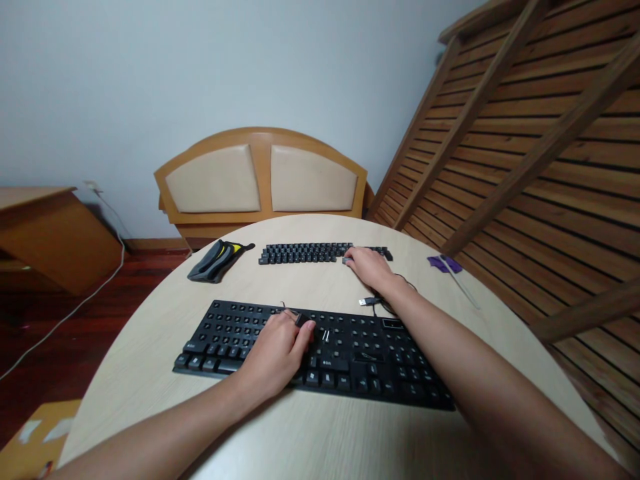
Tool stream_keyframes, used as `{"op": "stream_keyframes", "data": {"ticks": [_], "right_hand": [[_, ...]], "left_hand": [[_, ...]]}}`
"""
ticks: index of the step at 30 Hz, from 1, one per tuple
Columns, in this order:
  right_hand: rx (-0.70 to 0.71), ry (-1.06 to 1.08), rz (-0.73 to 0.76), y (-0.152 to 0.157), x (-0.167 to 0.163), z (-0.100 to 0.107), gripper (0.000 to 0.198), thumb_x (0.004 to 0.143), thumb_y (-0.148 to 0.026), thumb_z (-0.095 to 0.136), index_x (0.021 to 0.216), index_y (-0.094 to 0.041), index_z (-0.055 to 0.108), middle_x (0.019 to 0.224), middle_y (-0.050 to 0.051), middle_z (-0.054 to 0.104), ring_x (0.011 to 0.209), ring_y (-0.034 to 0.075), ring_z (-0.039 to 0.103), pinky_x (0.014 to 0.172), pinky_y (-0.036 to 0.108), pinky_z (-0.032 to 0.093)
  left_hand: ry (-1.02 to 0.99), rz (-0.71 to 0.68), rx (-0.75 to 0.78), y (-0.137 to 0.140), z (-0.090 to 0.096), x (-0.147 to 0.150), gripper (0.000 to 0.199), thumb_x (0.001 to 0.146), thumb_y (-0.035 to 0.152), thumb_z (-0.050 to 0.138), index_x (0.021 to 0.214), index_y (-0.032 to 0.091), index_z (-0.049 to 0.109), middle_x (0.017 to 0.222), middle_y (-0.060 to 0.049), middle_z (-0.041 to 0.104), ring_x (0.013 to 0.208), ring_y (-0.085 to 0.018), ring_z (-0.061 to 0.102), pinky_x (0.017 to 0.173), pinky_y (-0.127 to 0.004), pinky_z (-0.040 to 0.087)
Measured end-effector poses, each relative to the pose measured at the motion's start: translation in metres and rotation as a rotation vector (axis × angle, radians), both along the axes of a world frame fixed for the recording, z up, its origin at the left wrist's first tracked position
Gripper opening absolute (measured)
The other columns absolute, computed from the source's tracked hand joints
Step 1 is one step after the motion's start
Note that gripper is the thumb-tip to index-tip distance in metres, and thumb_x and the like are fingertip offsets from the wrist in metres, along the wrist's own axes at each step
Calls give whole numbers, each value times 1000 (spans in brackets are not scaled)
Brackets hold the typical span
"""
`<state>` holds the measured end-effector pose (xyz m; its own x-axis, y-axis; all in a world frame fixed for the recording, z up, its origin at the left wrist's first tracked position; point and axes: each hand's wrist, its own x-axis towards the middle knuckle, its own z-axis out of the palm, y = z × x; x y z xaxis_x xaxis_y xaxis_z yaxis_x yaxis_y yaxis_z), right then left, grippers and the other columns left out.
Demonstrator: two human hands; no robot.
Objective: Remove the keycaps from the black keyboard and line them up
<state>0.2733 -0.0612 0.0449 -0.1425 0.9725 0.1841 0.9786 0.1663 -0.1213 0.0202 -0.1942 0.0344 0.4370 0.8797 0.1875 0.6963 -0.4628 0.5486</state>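
A black keyboard (345,365) lies on the round table, many of its key positions bare and the front rows still capped. My left hand (277,350) rests over its middle, closed around what looks like a wire keycap puller (299,320); thin wire and a dark end stick out past the fingers. Farther back, loose black keycaps (300,253) stand in neat rows. At the right part of these rows, my right hand (369,267) has its fingers together on a keycap (345,261). The palm hides some of the keycaps behind it.
A grey, black and yellow cloth pouch (220,261) lies at the table's (240,440) left. A USB plug (369,302) and cable lie behind the keyboard. To the right, a thin stick (460,281) rests on a purple cloth (445,264). Wooden slats (525,147) lean beyond.
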Motion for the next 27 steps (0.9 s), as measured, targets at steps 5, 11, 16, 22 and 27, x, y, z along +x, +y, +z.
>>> {"op": "stream_keyframes", "data": {"ticks": [5, 11, 16, 22, 27], "right_hand": [[56, -43, 1, 3, -5, -10, 22, 95, -26, 52, 111, -19, 65, 117, 11, 63, 102, 24, 63, 85, 31, 43], [92, -68, -3, 6, -8, -18, 22, 96, -26, 50, 113, -21, 63, 116, 9, 62, 99, 23, 63, 82, 30, 44], [104, -73, -22, 10, -9, -21, 21, 96, -26, 51, 113, -22, 63, 116, 8, 62, 99, 23, 64, 81, 30, 45], [104, -65, -26, 10, -12, -21, 21, 96, -26, 51, 114, -22, 63, 117, 8, 62, 101, 23, 63, 83, 30, 46], [114, -50, -28, 3, -14, -11, 32, 94, -25, 55, 125, -21, 56, 122, 10, 61, 102, 26, 64, 82, 33, 47]], "left_hand": [[10, -2, 13, 0, -1, -1, 50, 103, 39, 31, 67, 18, 59, 78, -9, 62, 77, -23, 58, 75, -41, 46], [3, -4, -1, 1, -3, 0, 50, 102, 39, 31, 68, 17, 60, 78, -9, 62, 78, -23, 56, 76, -42, 44], [20, 4, -14, 2, -4, 0, 50, 102, 38, 31, 66, 18, 58, 78, -9, 62, 79, -24, 56, 77, -43, 43], [10, 12, 2, 1, -4, 0, 51, 102, 38, 30, 64, 19, 58, 78, -10, 62, 77, -24, 56, 76, -43, 44], [3, 12, 26, 1, -4, 0, 49, 102, 38, 32, 66, 18, 59, 78, -9, 63, 77, -23, 57, 75, -41, 45]]}}
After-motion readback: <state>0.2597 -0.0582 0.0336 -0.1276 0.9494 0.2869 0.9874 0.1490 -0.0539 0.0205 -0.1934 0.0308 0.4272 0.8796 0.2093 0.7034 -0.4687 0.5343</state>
